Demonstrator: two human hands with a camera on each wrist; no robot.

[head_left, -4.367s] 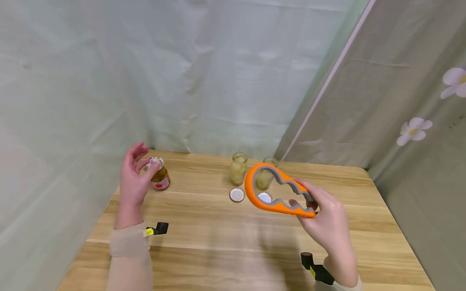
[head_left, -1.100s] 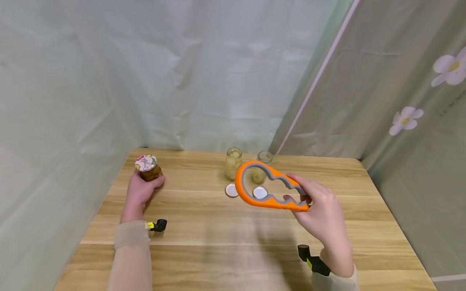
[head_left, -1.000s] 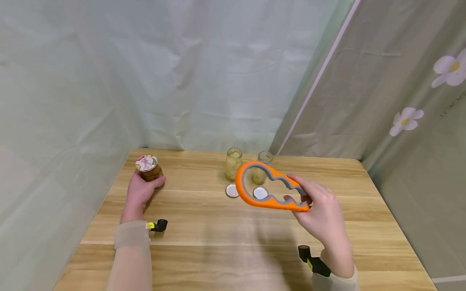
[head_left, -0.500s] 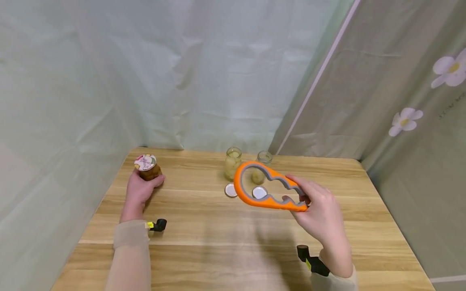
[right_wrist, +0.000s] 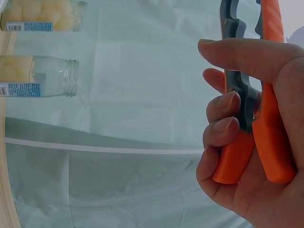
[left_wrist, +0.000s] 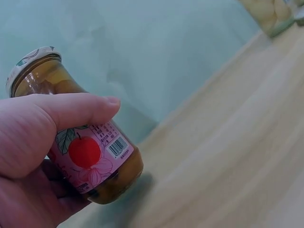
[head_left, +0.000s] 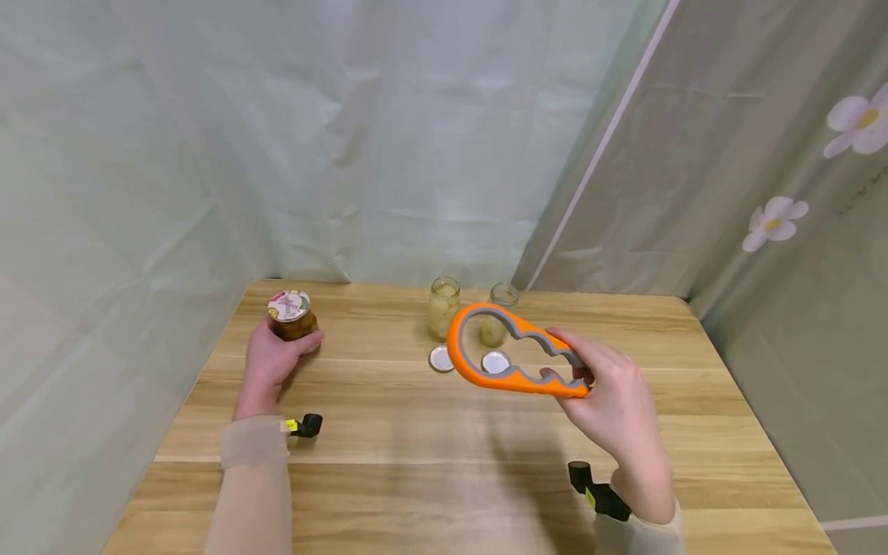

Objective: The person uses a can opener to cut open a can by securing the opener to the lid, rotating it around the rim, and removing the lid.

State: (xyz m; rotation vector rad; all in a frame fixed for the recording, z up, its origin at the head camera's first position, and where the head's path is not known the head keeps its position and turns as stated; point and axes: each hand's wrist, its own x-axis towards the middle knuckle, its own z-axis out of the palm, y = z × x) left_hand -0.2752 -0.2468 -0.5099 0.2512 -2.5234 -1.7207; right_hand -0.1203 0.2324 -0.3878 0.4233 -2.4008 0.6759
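On the left of the table, my left hand [head_left: 270, 362] grips a glass jar [head_left: 294, 329] round its side. The left wrist view shows its pink label [left_wrist: 85, 152] with a red fruit, brown contents and a patterned white lid [left_wrist: 31, 64] in place. The thumb lies across the front, and the other fingers are mostly hidden behind the glass. My right hand [head_left: 617, 401] holds an orange and grey jar opener [head_left: 455, 347] by its handle ends, raised over the table. Its wide round end points left, with nothing inside the loop's grip.
Two lidless glass jars [head_left: 441, 317] with pale contents stand at the back middle; the opener partly covers the right one [right_wrist: 52, 78]. Two lids [head_left: 440, 359] lie in front of them. Curtains [head_left: 388, 154] hang behind the wooden table [head_left: 388, 493].
My left hand, earlier raised beside the jar's lid, has come down and taken hold of the jar's side. In the last half second the jar has shifted slightly right. The right hand stays nearly still.
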